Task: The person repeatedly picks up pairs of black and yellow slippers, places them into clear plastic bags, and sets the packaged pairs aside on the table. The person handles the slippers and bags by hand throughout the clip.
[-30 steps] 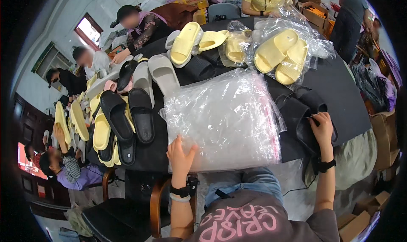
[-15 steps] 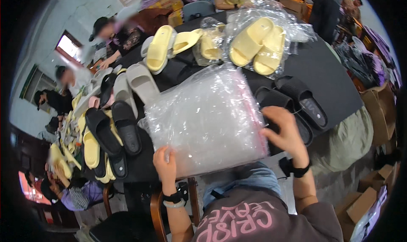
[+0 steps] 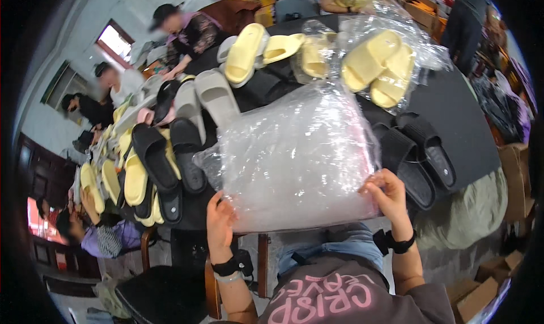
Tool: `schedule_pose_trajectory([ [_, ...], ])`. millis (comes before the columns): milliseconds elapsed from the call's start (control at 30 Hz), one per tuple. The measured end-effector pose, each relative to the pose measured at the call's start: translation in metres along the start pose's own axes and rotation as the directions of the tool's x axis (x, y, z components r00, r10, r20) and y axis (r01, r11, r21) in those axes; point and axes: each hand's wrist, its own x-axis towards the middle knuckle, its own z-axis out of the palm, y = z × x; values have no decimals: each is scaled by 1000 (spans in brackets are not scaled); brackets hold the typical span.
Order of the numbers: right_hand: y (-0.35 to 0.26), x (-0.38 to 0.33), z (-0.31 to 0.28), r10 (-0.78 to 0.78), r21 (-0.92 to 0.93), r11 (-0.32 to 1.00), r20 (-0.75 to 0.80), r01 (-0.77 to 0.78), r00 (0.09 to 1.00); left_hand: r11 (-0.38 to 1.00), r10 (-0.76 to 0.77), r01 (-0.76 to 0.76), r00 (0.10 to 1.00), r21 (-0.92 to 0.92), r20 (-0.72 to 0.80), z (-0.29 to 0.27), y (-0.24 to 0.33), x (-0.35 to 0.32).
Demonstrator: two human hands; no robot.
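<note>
A thick stack of clear plastic bags (image 3: 292,159) with a pinkish strip along its right side lies at the table's near edge in front of me. My left hand (image 3: 221,222) has its fingers curled at the stack's near left corner. At the near right corner, my right hand (image 3: 388,196) pinches the plastic between thumb and fingers. Just beyond that hand sits a pair of black slides (image 3: 416,157). Left of the stack are more black slides (image 3: 156,159) and grey slides (image 3: 217,94).
Yellow slides (image 3: 245,54) stand at the far side, and a yellow pair in clear plastic (image 3: 379,66) lies far right. Yellow slides (image 3: 136,179) also crowd the left of the black table (image 3: 453,114). Several people work around it. Cardboard boxes (image 3: 479,298) stand at lower right.
My right hand has come down toward me, from spread beside the stack's right edge to a pinch at its near corner. My left hand stays at the left corner. The whole view has shifted.
</note>
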Motion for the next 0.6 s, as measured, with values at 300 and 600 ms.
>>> schedule_pose_trajectory([
  [300,11,-21,-6,-125,-206,974,-135,96,983,953,149,-129,988,274,-52,6,-5,1],
  [600,10,-22,-8,-126,-170,981,-226,89,966,999,-43,43,999,31,-22,19,9,-1],
])
